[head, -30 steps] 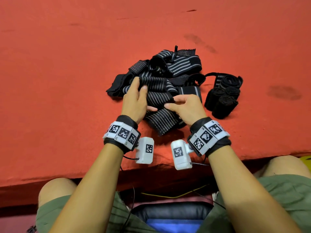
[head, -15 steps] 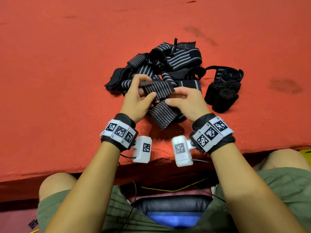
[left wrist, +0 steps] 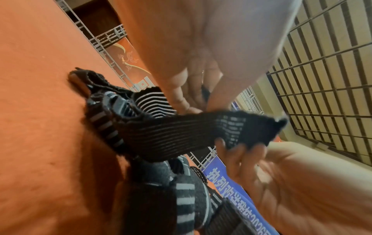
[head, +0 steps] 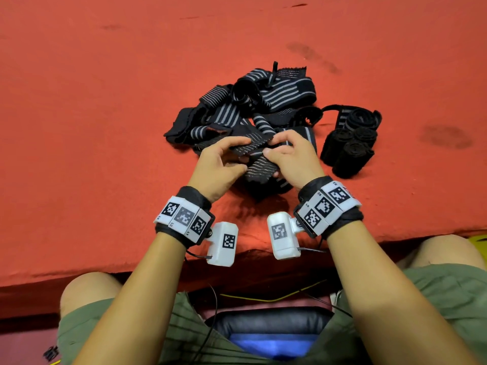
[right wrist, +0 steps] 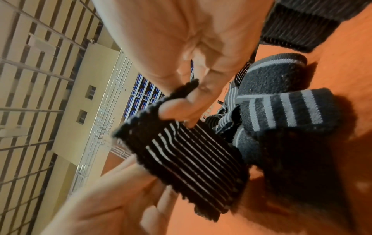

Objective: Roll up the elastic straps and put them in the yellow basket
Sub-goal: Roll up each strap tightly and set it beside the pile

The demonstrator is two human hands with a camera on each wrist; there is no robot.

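A loose pile of black elastic straps with grey stripes [head: 266, 101] lies on the red table [head: 105, 127]. Both hands hold the near end of one striped strap [head: 253, 151] just above the pile. My left hand [head: 237, 156] pinches its left side, thumb under and fingers over. My right hand [head: 268, 148] pinches its right side. In the left wrist view the strap [left wrist: 177, 135] stretches between my left fingertips [left wrist: 193, 109] and the right hand [left wrist: 251, 159]. In the right wrist view the right thumb and finger [right wrist: 181, 109] grip the strap's edge [right wrist: 191, 152].
Several rolled-up black straps [head: 347, 148] lie together just right of the pile. The table's front edge [head: 237, 262] runs below my wrists, above my knees. A sliver of something yellow [head: 481, 239] shows at the far right, below the table edge.
My left hand left the top of the pile and joined the right on the strap. Together they have lifted and folded its end between them.
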